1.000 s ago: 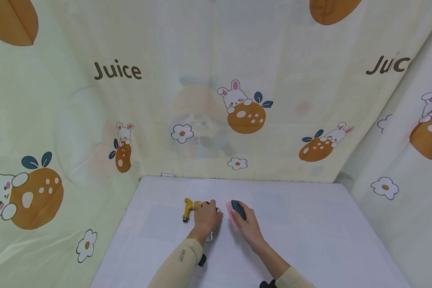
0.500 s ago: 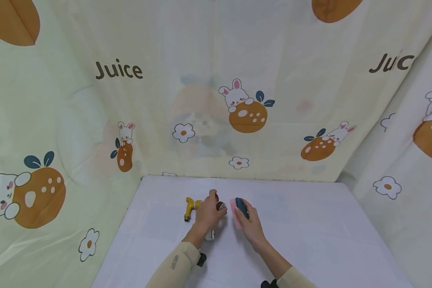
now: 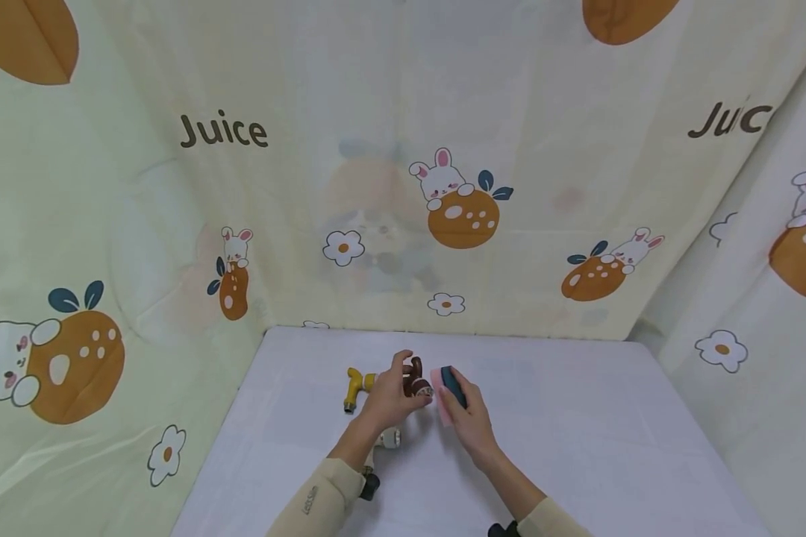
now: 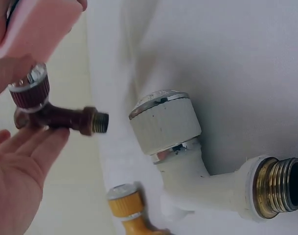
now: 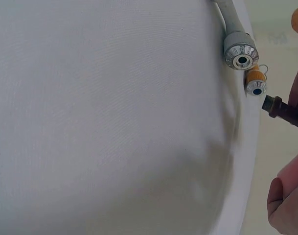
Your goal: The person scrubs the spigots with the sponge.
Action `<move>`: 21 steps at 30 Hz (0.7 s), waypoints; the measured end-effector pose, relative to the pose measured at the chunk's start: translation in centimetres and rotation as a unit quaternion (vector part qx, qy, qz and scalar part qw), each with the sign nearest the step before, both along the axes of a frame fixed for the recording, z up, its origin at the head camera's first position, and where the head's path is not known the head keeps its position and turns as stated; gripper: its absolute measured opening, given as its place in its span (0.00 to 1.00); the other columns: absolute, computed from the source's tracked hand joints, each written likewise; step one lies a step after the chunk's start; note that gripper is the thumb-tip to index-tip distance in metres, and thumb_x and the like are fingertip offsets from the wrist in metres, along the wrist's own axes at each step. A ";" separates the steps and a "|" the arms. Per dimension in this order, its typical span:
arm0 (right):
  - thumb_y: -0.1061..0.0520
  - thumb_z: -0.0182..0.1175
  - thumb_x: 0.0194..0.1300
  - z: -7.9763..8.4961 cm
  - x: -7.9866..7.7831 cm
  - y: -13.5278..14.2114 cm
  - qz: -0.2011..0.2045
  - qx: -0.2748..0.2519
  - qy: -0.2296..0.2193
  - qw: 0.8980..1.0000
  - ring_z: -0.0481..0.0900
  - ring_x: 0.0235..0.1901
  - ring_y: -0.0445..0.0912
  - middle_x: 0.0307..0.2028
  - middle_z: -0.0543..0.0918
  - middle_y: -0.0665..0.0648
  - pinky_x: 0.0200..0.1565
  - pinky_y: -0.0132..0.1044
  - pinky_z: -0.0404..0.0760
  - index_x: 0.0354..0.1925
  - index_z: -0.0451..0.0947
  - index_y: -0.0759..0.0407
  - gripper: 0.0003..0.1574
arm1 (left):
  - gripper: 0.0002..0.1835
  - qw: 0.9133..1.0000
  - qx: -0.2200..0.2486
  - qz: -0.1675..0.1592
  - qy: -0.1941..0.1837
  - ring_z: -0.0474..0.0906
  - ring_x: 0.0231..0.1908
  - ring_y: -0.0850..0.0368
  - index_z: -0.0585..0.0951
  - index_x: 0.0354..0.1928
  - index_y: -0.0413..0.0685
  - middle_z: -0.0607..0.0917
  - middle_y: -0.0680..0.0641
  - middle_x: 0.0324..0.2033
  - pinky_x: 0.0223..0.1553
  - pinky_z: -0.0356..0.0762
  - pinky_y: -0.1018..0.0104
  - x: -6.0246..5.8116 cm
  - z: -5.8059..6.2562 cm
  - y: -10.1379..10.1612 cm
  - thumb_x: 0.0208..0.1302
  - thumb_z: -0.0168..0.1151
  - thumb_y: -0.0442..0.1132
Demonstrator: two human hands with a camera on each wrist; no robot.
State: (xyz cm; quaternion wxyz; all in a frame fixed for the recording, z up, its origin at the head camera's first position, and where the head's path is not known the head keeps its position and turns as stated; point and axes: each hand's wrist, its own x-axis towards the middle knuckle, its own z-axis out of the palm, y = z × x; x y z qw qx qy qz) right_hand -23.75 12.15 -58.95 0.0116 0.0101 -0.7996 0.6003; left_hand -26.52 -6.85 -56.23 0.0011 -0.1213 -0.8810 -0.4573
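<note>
Over the pale table, between its middle and far edge, in the head view: note the brown tap, pinched between thumb and fingers of the left hand. Just to its right, note the pink-and-dark-blue sponge, gripped in the right hand. Locate the yellow tap on the table, closest of the three taps to the far-left corner; locate the white tap nearer the front edge, beside the left forearm. Beyond the far edge, see the printed curtain.

In the left wrist view, find the brown tap between thumb above and fingers beneath, threaded end to the right. Just above its ribbed knob, find the sponge; cannot confirm contact. On the table, see the white tap lying down, brass thread exposed.

In the right wrist view, near the table edge, find the white and yellow taps' faceted caps. Past that edge, see the right hand on the sponge, partly cut off.
</note>
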 end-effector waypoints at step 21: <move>0.45 0.53 0.81 0.7 0.1 0.4 0.070 -0.078 0.022 0.994 0.67 0.70 0.51 0.73 0.70 0.56 0.69 0.47 0.66 0.79 0.63 0.40 0.33 | 0.47 0.972 0.184 -0.122 -0.079 0.82 0.63 0.48 0.67 0.76 0.51 0.81 0.46 0.62 0.61 0.82 0.60 0.4 1.2 -0.5 0.56 0.81 0.38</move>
